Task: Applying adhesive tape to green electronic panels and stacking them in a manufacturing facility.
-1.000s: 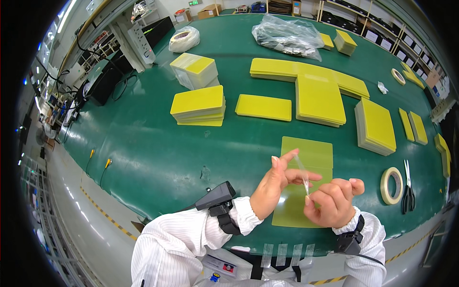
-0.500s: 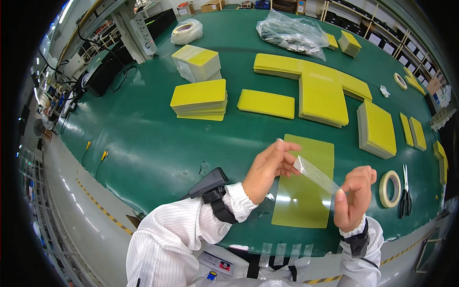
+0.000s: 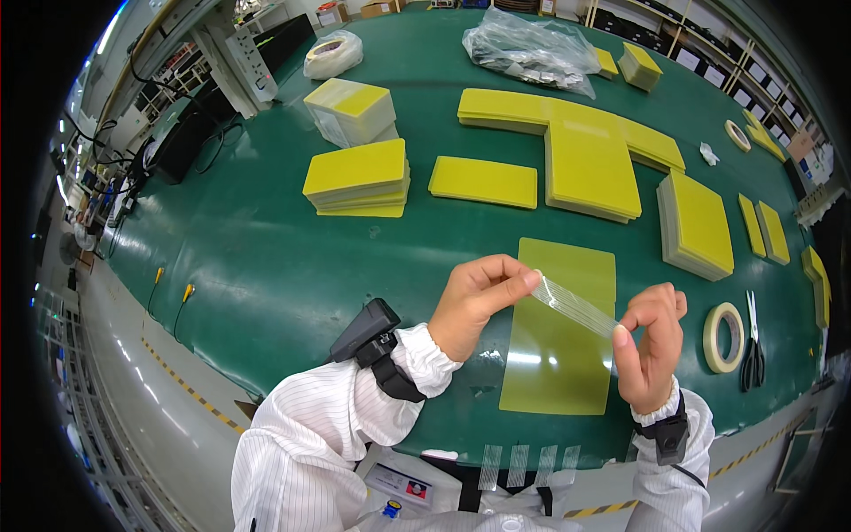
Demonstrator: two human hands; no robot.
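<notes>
A short strip of clear tape with fine lengthwise lines [image 3: 574, 305] is stretched between my two hands. My left hand [image 3: 483, 300] pinches its upper left end between thumb and fingers. At the lower right end, my right hand [image 3: 649, 346] grips it between thumb and curled forefinger. Beneath the strip, a flat translucent yellow-green sheet [image 3: 558, 377] lies on the green table; the strip is held above it, though the exact gap cannot be judged. Several similar strips [image 3: 519, 465] hang from the table's near edge in front of me.
A masking tape roll [image 3: 712, 339] and black-handled scissors [image 3: 753, 359] lie right of the sheet. Stacks of yellow boards [image 3: 592, 173] stand beyond it, with more stacks [image 3: 356, 173] to the left. A clear plastic bag [image 3: 530, 51] and a wrapped tape roll [image 3: 333, 55] sit at the back.
My left thumb and fingers have closed on the strip's upper left end, where they were loose beside it before. The view has shifted slightly.
</notes>
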